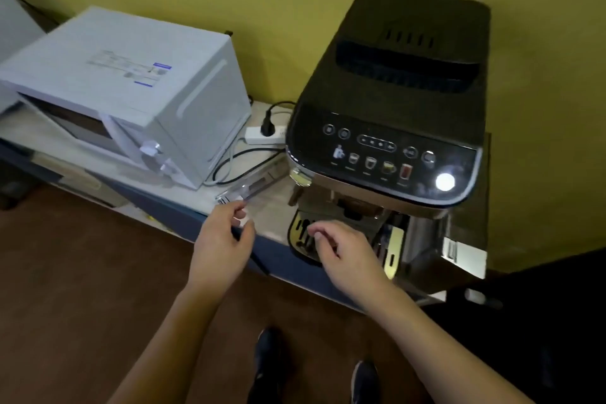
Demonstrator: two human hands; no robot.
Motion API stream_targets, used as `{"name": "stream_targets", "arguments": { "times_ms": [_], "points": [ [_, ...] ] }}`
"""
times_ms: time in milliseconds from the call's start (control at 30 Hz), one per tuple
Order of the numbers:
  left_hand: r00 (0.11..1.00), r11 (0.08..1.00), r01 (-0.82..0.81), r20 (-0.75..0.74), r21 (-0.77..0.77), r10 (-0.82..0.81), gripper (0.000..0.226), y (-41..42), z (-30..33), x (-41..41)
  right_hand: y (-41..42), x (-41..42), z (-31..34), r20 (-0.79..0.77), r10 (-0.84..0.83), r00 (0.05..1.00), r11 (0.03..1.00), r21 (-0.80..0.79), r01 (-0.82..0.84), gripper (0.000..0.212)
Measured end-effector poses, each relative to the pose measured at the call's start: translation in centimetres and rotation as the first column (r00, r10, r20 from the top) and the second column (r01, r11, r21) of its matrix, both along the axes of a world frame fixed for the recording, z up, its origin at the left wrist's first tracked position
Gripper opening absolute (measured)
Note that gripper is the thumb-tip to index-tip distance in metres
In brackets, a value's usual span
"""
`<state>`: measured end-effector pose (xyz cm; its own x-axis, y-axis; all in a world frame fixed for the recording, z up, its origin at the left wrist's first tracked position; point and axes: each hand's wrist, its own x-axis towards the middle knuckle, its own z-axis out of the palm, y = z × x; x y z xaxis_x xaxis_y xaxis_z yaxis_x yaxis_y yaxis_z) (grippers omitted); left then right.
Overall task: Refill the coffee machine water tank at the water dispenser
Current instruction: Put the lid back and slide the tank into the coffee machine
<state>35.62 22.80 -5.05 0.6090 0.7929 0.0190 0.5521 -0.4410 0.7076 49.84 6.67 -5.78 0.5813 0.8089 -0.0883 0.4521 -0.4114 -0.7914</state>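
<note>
The black coffee machine (390, 102) stands on the counter against the yellow wall, its round button lit. A clear plastic water tank (252, 185) sticks out at an angle from the machine's left side, blurred. My left hand (223, 239) is at the tank's near end, with fingers and thumb pinched on its front corner. My right hand (344, 252) hovers in front of the drip tray (300, 231), fingers loosely curled and holding nothing. No water dispenser is in view.
A white microwave (131, 88) sits on the counter left of the machine. A white power strip (262, 134) with a black plug and loose cables lies between them. The counter edge (170, 210) runs diagonally. My shoes stand on brown floor below.
</note>
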Motion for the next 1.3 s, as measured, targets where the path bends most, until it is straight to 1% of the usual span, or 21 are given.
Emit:
{"name": "stream_targets", "arguments": {
  "times_ms": [100, 133, 200, 233, 333, 400, 467, 567, 667, 733, 800, 833, 867, 933, 967, 1033, 1133, 1233, 1300],
  "points": [
    [0.991, 0.992, 0.112, -0.083, 0.06, -0.107, 0.042, 4.8, 0.1, -1.0, 5.7, -0.8, 0.3, -0.172, -0.089, 0.981, 0.996, -0.024, 0.086, 0.029],
    [0.983, 0.986, 0.15, -0.118, 0.071, -0.141, 0.043, 6.4, -0.1, -1.3, 7.5, -1.1, 0.4, -0.207, -0.12, 0.971, 0.993, -0.046, 0.113, 0.029],
    [0.968, 0.98, 0.189, -0.177, 0.057, -0.177, 0.045, 10.0, -1.1, -1.6, 10.6, -1.7, 0.0, -0.211, -0.192, 0.958, 0.979, -0.101, 0.174, 0.031],
    [0.963, 0.98, 0.193, -0.2, 0.051, -0.179, 0.046, 10.9, -1.5, -1.5, 11.0, -1.9, -0.1, -0.193, -0.202, 0.96, 0.975, -0.129, 0.179, 0.032],
    [0.935, 0.974, 0.228, -0.282, 0.011, -0.215, 0.054, 14.9, -4.1, -0.9, 12.8, -3.9, -2.0, -0.198, -0.155, 0.968, 0.968, -0.226, 0.109, 0.035],
    [0.894, 0.965, 0.263, -0.376, 0.003, -0.242, 0.061, 16.7, -6.0, 0.0, 13.7, -5.6, -3.6, -0.232, -0.159, 0.96, 0.959, -0.269, 0.094, 0.031],
    [0.832, 0.949, 0.314, -0.482, 0.001, -0.275, 0.069, 17.6, -7.5, 0.8, 15.0, -6.4, -5.1, -0.312, -0.226, 0.923, 0.944, -0.305, 0.128, 0.029],
    [0.749, 0.918, 0.396, -0.584, 0.015, -0.313, 0.076, 18.3, -9.1, 1.8, 18.0, -5.7, -6.9, -0.364, -0.362, 0.858, 0.909, -0.342, 0.238, 0.029],
    [0.728, 0.892, 0.443, -0.617, 0.088, -0.3, 0.068, 18.9, -10.3, 2.4, 21.7, -3.9, -7.8, -0.402, -0.504, 0.765, 0.847, -0.403, 0.346, 0.033],
    [0.722, 0.872, 0.466, -0.633, 0.147, -0.279, 0.06, 19.1, -10.6, 2.4, 24.1, -2.7, -8.4, -0.414, -0.607, 0.679, 0.785, -0.446, 0.43, 0.034],
    [0.738, 0.881, 0.451, -0.615, 0.146, -0.276, 0.055, 19.1, -10.8, 2.0, 25.9, -2.0, -8.9, -0.439, -0.683, 0.583, 0.728, -0.474, 0.496, 0.033],
    [0.765, 0.902, 0.416, -0.579, 0.112, -0.281, 0.054, 19.2, -10.8, 1.5, 26.6, -2.0, -9.2, -0.457, -0.692, 0.558, 0.721, -0.464, 0.514, 0.031],
    [0.8, 0.928, 0.367, -0.529, 0.062, -0.281, 0.052, 19.2, -10.7, 0.9, 27.0, -2.3, -9.3, -0.471, -0.686, 0.554, 0.727, -0.444, 0.524, 0.028],
    [0.867, 0.96, 0.275, -0.419, -0.052, -0.271, 0.048, 19.2, -10.1, -0.3, 27.4, -3.1, -9.1, -0.457, -0.667, 0.589, 0.745, -0.384, 0.545, 0.018],
    [0.888, 0.965, 0.243, -0.376, -0.103, -0.264, 0.046, 19.1, -9.5, -0.8, 27.4, -3.5, -8.7, -0.433, -0.661, 0.613, 0.75, -0.357, 0.556, 0.017],
    [0.916, 0.96, 0.2, -0.312, -0.194, -0.253, 0.039, 18.8, -7.6, -1.3, 27.1, -4.3, -7.6, -0.38, -0.657, 0.651, 0.754, -0.315, 0.577, 0.026],
    [0.94, 0.948, 0.134, -0.267, -0.289, -0.214, 0.029, 18.7, -4.1, -1.6, 26.4, -5.3, -4.8, -0.386, -0.656, 0.648, 0.752, -0.257, 0.608, 0.034],
    [0.94, 0.94, 0.101, -0.278, -0.325, -0.197, 0.031, 18.6, -0.2, -2.6, 25.5, -5.7, -2.4, -0.434, -0.633, 0.641, 0.762, -0.201, 0.616, 0.035],
    [0.955, 0.956, 0.101, -0.242, -0.275, -0.17, 0.039, 17.9, 2.4, -3.4, 24.9, -5.9, 0.2, -0.473, -0.597, 0.648, 0.769, -0.107, 0.631, 0.032]
  ]
}}
